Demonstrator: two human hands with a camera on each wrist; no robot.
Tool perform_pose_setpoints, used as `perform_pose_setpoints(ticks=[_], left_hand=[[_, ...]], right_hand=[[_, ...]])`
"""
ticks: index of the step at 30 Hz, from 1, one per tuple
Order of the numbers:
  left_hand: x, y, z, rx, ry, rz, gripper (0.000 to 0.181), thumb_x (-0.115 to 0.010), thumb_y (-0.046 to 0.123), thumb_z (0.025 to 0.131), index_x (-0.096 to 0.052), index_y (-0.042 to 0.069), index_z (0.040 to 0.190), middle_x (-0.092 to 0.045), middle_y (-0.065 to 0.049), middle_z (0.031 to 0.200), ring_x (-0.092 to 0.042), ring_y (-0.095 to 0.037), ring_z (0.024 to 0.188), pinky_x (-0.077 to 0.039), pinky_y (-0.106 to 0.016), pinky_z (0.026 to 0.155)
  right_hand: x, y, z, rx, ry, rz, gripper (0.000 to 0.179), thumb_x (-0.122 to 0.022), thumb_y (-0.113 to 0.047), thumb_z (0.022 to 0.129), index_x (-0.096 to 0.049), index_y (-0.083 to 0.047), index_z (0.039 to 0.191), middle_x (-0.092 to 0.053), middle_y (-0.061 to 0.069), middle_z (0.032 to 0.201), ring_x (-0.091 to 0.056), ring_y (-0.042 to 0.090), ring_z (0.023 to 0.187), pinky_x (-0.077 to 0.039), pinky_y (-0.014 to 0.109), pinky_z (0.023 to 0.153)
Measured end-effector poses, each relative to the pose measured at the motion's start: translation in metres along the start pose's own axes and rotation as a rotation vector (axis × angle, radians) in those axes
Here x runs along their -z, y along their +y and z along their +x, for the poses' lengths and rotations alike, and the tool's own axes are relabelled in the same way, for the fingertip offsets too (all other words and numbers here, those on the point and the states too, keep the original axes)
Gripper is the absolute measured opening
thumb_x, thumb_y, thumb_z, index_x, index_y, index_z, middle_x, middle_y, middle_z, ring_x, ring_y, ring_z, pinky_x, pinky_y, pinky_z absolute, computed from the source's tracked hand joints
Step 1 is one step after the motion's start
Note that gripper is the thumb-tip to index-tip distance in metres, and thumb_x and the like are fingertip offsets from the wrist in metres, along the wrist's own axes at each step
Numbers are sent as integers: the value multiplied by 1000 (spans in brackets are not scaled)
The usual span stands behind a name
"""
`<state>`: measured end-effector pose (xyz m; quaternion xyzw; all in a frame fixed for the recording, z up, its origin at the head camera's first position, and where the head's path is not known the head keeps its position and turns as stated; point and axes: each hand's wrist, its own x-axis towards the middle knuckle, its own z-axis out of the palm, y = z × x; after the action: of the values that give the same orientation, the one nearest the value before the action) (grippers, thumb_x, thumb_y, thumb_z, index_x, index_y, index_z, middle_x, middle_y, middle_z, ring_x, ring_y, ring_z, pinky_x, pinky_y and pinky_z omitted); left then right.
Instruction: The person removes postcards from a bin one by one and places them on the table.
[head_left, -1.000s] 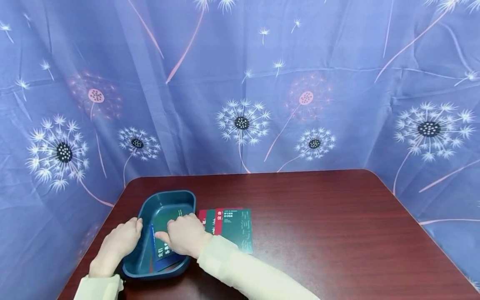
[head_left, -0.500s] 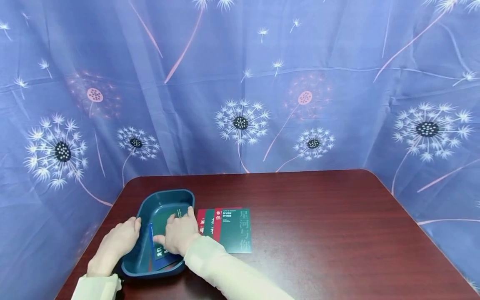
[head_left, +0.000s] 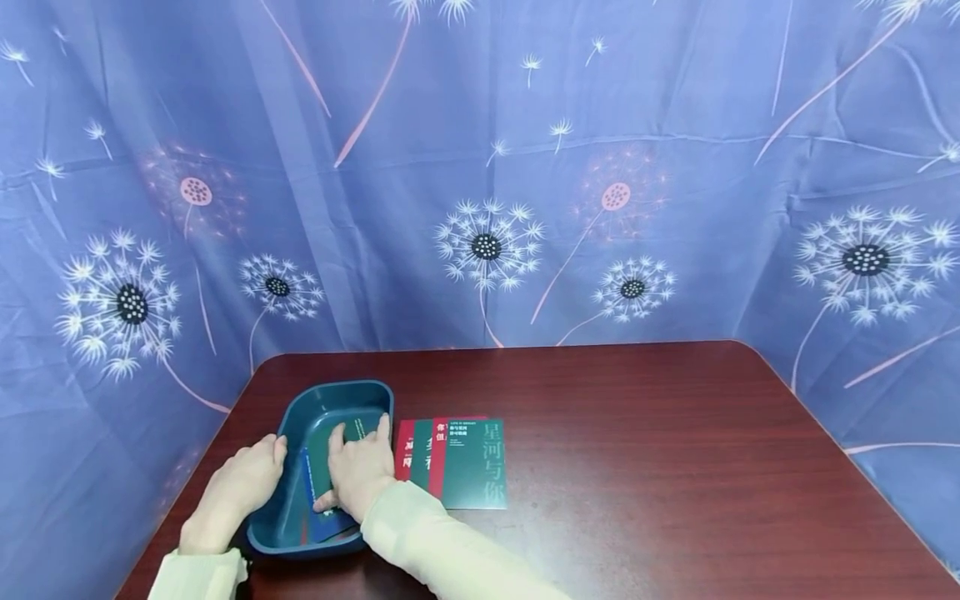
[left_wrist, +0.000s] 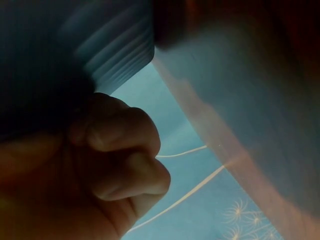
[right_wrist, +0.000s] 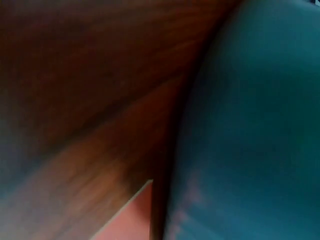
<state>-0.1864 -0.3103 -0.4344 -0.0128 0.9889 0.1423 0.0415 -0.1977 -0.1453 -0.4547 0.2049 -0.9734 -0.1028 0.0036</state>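
A dark teal plastic tub [head_left: 337, 395] with a rounded corner stands at the table's left side. My left hand [head_left: 242, 483] grips its left rim; the left wrist view shows curled fingers [left_wrist: 132, 130] against the ribbed wall. Inside the tub lie a dark green card [head_left: 318, 462] with white print and a blue card [head_left: 327, 525] under it. Over these is my right hand [head_left: 362, 475], fingers spread and thumb out across the green card, with one fingertip near the right rim. The right wrist view holds mostly the tub's outer wall [right_wrist: 250, 130].
Right of the tub, several red and green cards lie overlapped, a green one [head_left: 474, 467] on top and a red one [head_left: 405, 433] at the left. The reddish-brown wooden table [head_left: 660, 442] extends right. A blue dandelion-print curtain [head_left: 525, 167] surrounds it.
My right hand's fingers have gone from curled to spread, and its thumb has moved lower across the cards in the tub. The left hand keeps its place on the rim.
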Motion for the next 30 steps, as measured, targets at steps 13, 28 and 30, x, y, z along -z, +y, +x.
perform_pose_setpoints(ticks=[13, 28, 30], left_hand=[[2, 0, 0, -10, -2, -2, 41, -31, 25, 106, -56, -7, 111, -62, -29, 98, -62, -47, 88, -48, -62, 74], [1, 0, 0, -13, -5, -4, 41, -32, 27, 106, -55, -6, 108, -61, -30, 95, -62, -43, 82, -48, -61, 71], [1, -1, 0, -8, -2, -2, 40, -33, 26, 106, -54, -7, 111, -61, -31, 97, -62, -43, 83, -48, -61, 72]], right_hand=[[1, 7, -6, 35, 117, 73, 117, -59, -87, 55, -32, -25, 151, -64, -2, 121, -57, 16, 111, -34, 43, 104], [8, 21, -9, 52, 185, 360, 89, -68, -45, 89, -20, -9, 155, -48, -11, 55, -54, 2, 59, -38, 25, 84], [9, 22, -9, 38, 195, 387, 82, -66, -43, 91, -25, -9, 153, -52, -11, 58, -57, 2, 63, -38, 23, 85]])
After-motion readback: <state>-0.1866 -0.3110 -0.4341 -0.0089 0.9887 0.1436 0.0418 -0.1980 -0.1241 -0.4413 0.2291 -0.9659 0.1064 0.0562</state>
